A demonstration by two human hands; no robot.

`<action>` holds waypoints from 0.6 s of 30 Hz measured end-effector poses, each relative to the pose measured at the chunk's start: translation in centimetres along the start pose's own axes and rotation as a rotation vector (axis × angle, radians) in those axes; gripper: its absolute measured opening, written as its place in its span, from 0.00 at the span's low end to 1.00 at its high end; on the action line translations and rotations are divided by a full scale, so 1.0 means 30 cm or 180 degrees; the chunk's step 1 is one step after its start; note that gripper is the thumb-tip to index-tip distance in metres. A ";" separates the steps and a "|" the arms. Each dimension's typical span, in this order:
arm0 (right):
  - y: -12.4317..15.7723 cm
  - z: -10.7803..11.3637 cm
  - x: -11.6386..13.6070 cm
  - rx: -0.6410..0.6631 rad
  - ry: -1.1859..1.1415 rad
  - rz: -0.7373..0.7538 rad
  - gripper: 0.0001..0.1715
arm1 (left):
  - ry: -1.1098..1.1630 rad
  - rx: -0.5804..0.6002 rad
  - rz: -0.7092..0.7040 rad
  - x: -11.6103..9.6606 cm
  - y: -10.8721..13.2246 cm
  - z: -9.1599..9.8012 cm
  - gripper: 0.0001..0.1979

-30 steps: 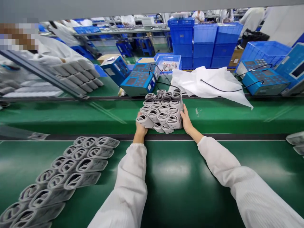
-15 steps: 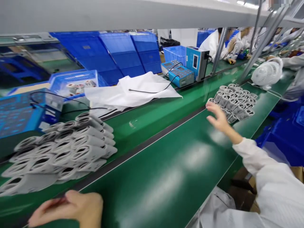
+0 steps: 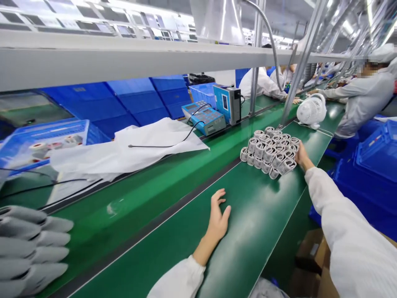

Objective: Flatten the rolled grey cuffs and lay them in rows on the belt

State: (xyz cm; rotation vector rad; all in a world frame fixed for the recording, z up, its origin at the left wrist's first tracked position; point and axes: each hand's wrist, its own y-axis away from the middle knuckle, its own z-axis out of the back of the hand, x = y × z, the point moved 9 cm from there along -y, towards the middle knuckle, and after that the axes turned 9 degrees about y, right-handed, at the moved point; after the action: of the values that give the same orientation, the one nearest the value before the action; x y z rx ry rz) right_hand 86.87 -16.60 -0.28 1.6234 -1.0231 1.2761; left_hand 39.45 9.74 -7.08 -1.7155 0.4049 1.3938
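Rolls (image 3: 269, 151) meet our right hand (image 3: 300, 155), whose grip we cannot tell, while our left hand (image 3: 218, 219) hangs spread above the bench (image 3: 257, 215).

A factory: workers (image 3: 369, 91) line a green bench (image 3: 257, 203).

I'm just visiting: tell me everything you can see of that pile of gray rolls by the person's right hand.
The pile is many light-gray rolled bands, soft and fabric-like in look, stacked in uneven layers with hollow ends showing. It sits on the green work surface, short of the white fan. The right hand touches its right side; other contact isn't visible.
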 end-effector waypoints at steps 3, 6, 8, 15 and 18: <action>-0.058 -0.011 0.004 0.0122 -0.0064 -0.0205 0.30 | 0.0507 -0.0059 0.0453 0.103 -0.136 -0.243 0.36; -0.071 -0.019 0.012 0.0231 -0.0082 -0.0367 0.29 | 0.0686 -0.0088 0.0582 0.167 -0.248 -0.462 0.41; -0.060 -0.028 -0.003 0.0306 -0.0064 -0.0475 0.28 | 0.0725 -0.0107 0.0593 0.189 -0.307 -0.564 0.42; 0.053 -0.021 -0.097 0.0398 0.0062 -0.0645 0.24 | 0.0756 -0.0092 0.0642 0.204 -0.363 -0.619 0.46; 0.082 -0.016 -0.095 0.0401 0.0139 -0.0671 0.25 | 0.0747 -0.0051 0.0677 0.209 -0.357 -0.595 0.48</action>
State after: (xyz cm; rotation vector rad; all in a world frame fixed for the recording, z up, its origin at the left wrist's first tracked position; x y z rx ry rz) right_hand 83.98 -16.66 -2.72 1.7401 -0.7358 1.2472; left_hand 60.27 3.64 -8.33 -1.9004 0.7262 1.3483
